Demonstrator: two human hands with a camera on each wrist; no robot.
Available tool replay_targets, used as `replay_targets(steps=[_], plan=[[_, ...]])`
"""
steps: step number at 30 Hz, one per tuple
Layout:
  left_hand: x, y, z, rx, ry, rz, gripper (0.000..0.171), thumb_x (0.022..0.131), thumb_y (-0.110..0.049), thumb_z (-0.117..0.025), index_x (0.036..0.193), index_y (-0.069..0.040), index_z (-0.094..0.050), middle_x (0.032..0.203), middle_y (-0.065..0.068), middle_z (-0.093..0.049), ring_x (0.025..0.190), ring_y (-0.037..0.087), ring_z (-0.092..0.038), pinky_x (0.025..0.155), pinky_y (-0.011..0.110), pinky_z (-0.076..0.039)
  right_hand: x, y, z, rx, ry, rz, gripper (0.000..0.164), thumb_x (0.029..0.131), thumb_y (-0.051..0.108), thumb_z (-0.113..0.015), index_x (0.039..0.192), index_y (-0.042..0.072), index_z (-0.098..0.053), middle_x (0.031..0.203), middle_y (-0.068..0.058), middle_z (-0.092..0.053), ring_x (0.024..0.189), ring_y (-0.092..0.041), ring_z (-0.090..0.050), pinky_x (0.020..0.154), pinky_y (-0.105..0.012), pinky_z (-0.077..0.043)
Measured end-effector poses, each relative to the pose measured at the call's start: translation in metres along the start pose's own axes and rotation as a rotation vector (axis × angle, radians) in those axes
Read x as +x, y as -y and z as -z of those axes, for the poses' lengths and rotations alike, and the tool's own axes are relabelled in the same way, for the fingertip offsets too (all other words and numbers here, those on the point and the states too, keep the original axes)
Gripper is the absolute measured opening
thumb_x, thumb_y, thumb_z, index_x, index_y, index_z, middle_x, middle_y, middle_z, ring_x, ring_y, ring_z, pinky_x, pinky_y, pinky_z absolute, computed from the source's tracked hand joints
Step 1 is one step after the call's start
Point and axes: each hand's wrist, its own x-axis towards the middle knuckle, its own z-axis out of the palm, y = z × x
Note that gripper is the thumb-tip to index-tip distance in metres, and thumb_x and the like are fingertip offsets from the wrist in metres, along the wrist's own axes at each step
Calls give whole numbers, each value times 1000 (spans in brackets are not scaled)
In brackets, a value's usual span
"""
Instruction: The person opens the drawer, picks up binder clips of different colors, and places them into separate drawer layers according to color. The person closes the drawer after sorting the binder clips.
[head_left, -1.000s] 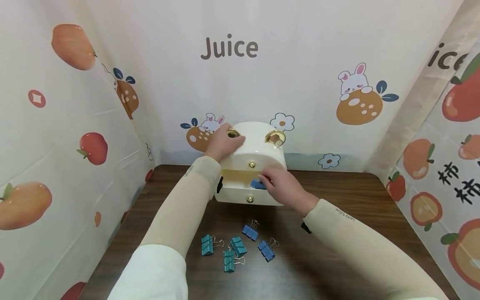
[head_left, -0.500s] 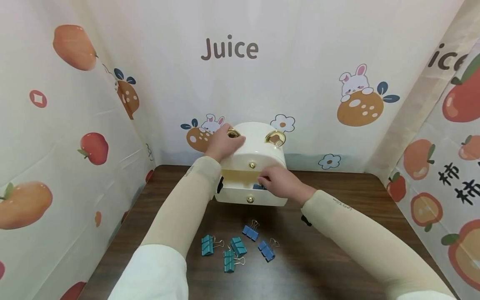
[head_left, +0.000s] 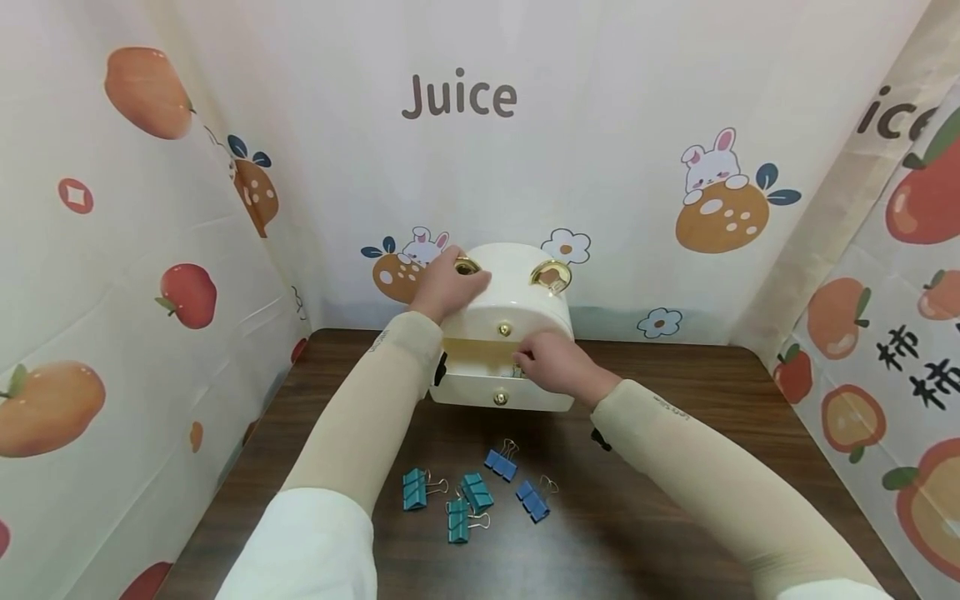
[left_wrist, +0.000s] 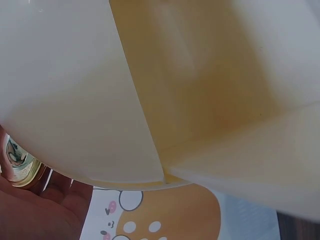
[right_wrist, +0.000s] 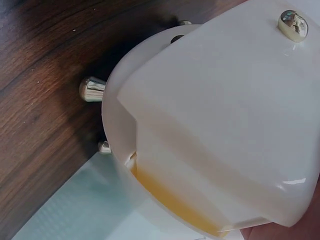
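My left hand (head_left: 448, 285) grips the white rounded drawer box (head_left: 517, 287) at its upper left, around a gold ring (head_left: 467, 266). In the left wrist view the fingers (left_wrist: 60, 195) curl beside that ring, at the box's edge. The lower drawer (head_left: 465, 389), with a gold knob, stands pulled out. My right hand (head_left: 558, 363) is bent over the drawer's right part, fingertips inside it. A small bit of a binder clip (head_left: 517, 371) shows at those fingertips, pinched there; the hand hides its body. In the right wrist view the drawer front (right_wrist: 220, 100) fills the middle.
Several binder clips lie in front of the box: teal ones (head_left: 415, 490) to the left, blue ones (head_left: 533, 502) to the right. The dark wooden table (head_left: 645, 517) ends at a fruit-printed curtain (head_left: 615, 100) behind and at both sides.
The blue body of the clip at my right fingertips has gone from sight behind the hand. My right hand has shifted slightly left over the drawer. The left hand stays put.
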Motion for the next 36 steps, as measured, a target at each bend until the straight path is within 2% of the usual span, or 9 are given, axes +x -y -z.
replay_targets(steps=[8, 13, 17, 21, 27, 31, 36], plan=[[1, 1, 0, -3, -2, -1, 42, 88, -50, -74, 112, -22, -54, 104, 4, -61, 92, 24, -62, 77, 40, -54, -2, 0, 2, 51, -25, -40, 25, 104, 21, -61, 84, 11, -72, 69, 4, -60, 67, -17, -53, 66, -36, -46], [0, 0, -1, -4, 1, 3, 42, 88, -50, -74, 113, -22, -54, 105, 4, -61, 93, 24, -62, 77, 40, -54, -11, 2, 4, 86, -63, -47, 16, 101, 22, -66, 87, 15, -70, 75, 4, -62, 71, -18, -55, 67, -36, -49], [-1, -1, -1, -9, 4, -2, 42, 88, -50, -74, 114, -23, -54, 106, 4, -61, 93, 24, -62, 78, 40, -54, -20, 7, 5, 134, -103, -31, 14, 101, 24, -67, 94, 13, -72, 80, 5, -64, 75, -18, -57, 68, -36, -51], [-3, -1, 0, -11, -3, -1, 41, 89, -49, -74, 113, -22, -54, 105, 5, -61, 93, 25, -61, 77, 40, -54, -32, 13, 8, 267, -171, -43, 14, 101, 28, -67, 101, 15, -73, 92, 5, -67, 84, -18, -59, 75, -38, -53], [-3, -1, 0, -25, 1, 9, 41, 89, -48, -75, 112, -21, -54, 106, 6, -60, 94, 25, -61, 78, 39, -55, -56, 19, 12, 499, -331, -76, 20, 103, 32, -66, 107, 13, -72, 101, -1, -68, 92, -22, -60, 81, -41, -52], [-2, -1, 0, -21, -2, -12, 41, 89, -47, -75, 112, -20, -53, 106, 7, -60, 95, 25, -60, 78, 40, -54, -76, 20, 12, 621, -424, -85, 22, 102, 31, -68, 108, 10, -72, 102, -5, -68, 93, -25, -60, 78, -36, -52], [-3, 0, 0, -1, -4, -25, 42, 89, -48, -74, 113, -20, -53, 105, 7, -60, 95, 24, -60, 79, 39, -54, -99, 20, 5, 725, -470, -85, 20, 103, 25, -67, 110, 7, -71, 105, -8, -69, 95, -25, -63, 77, -30, -56]])
